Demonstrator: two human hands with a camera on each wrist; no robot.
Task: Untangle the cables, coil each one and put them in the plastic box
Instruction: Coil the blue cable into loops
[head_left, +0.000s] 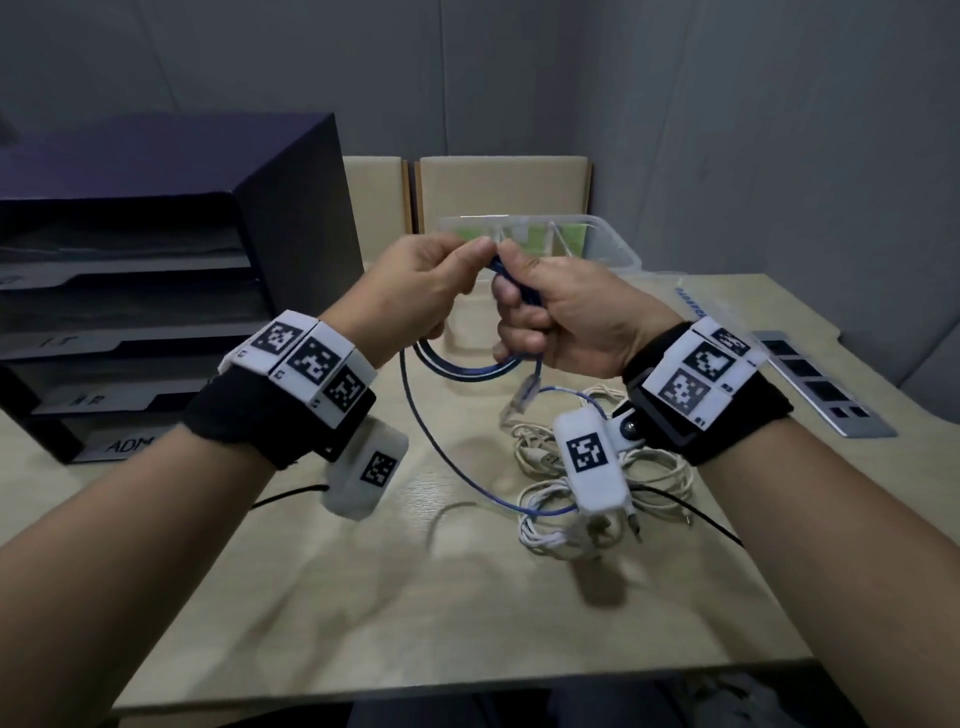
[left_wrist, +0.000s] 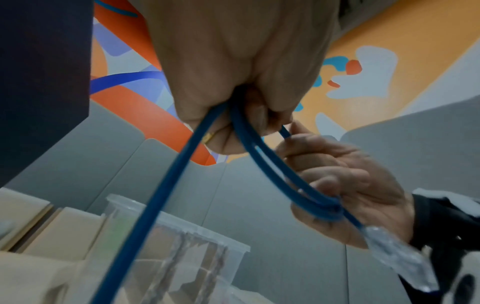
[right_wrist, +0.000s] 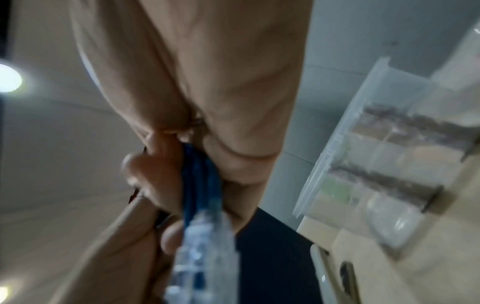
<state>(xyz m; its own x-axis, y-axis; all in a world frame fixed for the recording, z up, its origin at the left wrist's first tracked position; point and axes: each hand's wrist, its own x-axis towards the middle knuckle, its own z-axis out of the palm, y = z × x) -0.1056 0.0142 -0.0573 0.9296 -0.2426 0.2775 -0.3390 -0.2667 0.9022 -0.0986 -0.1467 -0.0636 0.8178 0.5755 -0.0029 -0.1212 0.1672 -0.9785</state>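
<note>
Beige desk (head_left: 363, 597), both hands gripping blue cable (head_left: 441, 452), loops seemingly between them

We see a beige table (head_left: 363, 597) beneath the hands, a dark tray cabinet (head_left: 156, 260) to their left, two chairbacks (head_left: 498, 187) and grey walls (head_left: 727, 104) beyond.

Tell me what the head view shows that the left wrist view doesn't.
Only the head view shows the white cables tangled on the table and the dark file organizer. Only the left wrist view shows the colourful mural and the blue cable's loops close up. Both show the left hand and right hand gripping the blue cable, its clear plug, and the plastic box.
</note>
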